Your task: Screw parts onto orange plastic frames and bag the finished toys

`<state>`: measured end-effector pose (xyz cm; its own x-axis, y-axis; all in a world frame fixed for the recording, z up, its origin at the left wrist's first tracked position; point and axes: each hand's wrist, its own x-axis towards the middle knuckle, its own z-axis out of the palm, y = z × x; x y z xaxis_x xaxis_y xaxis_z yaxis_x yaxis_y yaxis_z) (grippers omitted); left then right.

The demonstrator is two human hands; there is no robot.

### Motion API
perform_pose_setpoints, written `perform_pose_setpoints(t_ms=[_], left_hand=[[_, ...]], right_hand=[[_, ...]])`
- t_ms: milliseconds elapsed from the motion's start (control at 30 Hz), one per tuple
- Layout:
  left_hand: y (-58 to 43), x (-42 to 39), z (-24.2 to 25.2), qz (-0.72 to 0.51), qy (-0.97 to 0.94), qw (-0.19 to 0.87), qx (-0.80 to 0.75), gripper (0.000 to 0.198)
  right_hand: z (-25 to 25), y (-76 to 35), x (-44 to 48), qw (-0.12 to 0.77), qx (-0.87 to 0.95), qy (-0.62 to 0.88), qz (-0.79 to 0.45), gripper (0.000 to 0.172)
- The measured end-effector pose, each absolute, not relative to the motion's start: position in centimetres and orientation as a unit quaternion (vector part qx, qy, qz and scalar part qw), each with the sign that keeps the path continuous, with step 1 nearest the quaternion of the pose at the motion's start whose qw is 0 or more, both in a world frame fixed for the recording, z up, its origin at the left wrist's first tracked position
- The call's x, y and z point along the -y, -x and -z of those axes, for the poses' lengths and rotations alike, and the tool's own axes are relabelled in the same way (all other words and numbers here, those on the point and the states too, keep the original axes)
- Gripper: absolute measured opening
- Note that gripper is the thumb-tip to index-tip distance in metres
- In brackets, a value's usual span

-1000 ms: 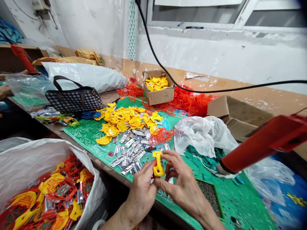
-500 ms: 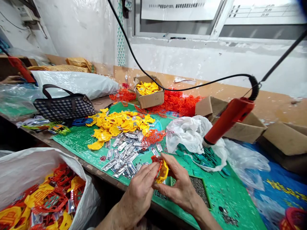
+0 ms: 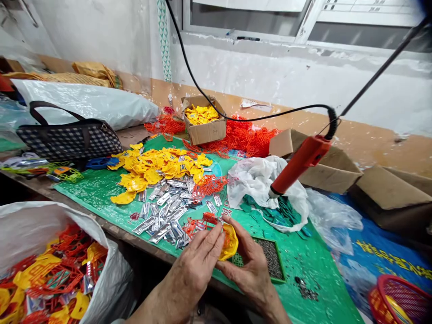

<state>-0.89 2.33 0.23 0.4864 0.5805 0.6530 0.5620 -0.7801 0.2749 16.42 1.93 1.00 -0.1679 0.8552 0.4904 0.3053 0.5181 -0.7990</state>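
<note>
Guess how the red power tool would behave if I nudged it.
The red power tool would probably swing, since it appears to hang from a dark line. It looks rigid itself, while the curving black cable would likely flex.

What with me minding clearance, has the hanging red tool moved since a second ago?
Yes: judged against the white bag, the red tool has shifted up and left in view, away from the person.

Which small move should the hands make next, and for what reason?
Perhaps square the orange-red plastic part against the yellow plastic piece: the part juts out past the left hand, while the right hand curls around the yellow piece. The red electric screwdriver hangs apart from both hands, so aligning first seems sensible.
</note>
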Motion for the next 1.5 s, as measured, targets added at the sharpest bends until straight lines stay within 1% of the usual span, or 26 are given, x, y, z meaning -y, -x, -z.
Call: perform_pose_setpoints(t_ms=[200,433,533,633,700,800,933,1100,1167,1233,1267,1333,1400,1433,1467,1500], left_hand=[[1.0,-2.4,-0.3,-0.362,-0.879,0.039,-0.307,0.063],[1.0,-2.4,-0.1,-0.341,-0.888,0.022,-0.308,0.064],[1.5,-2.3,-1.2,-0.288,-0.91,0.018,-0.298,0.065],[2.1,-2.3,-2.5,-0.226,-0.93,0.039,-0.289,0.066],[2.3,-2.3,-3.0,-0.212,-0.934,0.051,-0.282,0.065],[2.5,-2.2,-3.3,-0.206,-0.938,0.064,-0.272,0.065],[2.4,-2.0,-3.7,-0.208,-0.939,0.068,-0.264,0.069],[2.4,-2.2,-4.5,-0.239,-0.936,0.041,-0.254,0.055],[2.5,-2.3,-4.8,-0.253,-0.934,0.055,-0.245,0.053],[2.6,-2.3,-5.3,-0.273,-0.928,0.088,-0.238,0.053],[2.6,-2.3,-5.6,-0.283,-0.924,0.116,-0.23,0.052],[2.7,-2.3,-6.4,-0.302,-0.908,0.198,-0.211,0.043],[2.8,-2.4,-7.1,-0.306,-0.874,0.312,-0.213,0.025],[2.8,-2.4,-7.3,-0.303,-0.846,0.376,-0.226,0.017],[2.9,-2.5,-7.3,-0.295,-0.808,0.447,-0.247,0.015],[3.0,-2.6,-7.1,-0.287,-0.758,0.519,-0.271,0.019]], right_hand=[[-0.6,-16.6,-1.8,0.501,0.706,0.405,-0.294,0.078],[-0.1,-16.8,-1.7,0.512,0.682,0.403,-0.332,0.076],[-0.1,-16.8,-1.7,0.525,0.669,0.388,-0.355,0.075],[-0.2,-16.8,-1.6,0.541,0.653,0.374,-0.374,0.075],[-0.2,-16.8,-1.4,0.545,0.645,0.368,-0.389,0.076],[0.0,-16.8,-1.2,0.549,0.622,0.354,-0.432,0.076],[0.3,-16.5,-1.1,0.564,0.588,0.332,-0.476,0.078],[-0.5,-16.4,-1.5,0.56,0.606,0.334,-0.456,0.073],[-1.3,-16.6,-1.6,0.545,0.595,0.325,-0.493,0.076],[-1.9,-17.1,-1.8,0.523,0.559,0.31,-0.564,0.079],[-2.2,-17.3,-1.9,0.512,0.539,0.303,-0.596,0.076],[-2.6,-17.5,-2.1,0.501,0.506,0.306,-0.632,0.061],[-2.9,-17.5,-2.3,0.506,0.484,0.329,-0.634,0.046],[-3.0,-17.4,-2.4,0.51,0.471,0.343,-0.633,0.043],[-3.1,-17.2,-2.4,0.511,0.457,0.356,-0.635,0.042],[-3.3,-17.0,-2.5,0.508,0.443,0.367,-0.641,0.042]])
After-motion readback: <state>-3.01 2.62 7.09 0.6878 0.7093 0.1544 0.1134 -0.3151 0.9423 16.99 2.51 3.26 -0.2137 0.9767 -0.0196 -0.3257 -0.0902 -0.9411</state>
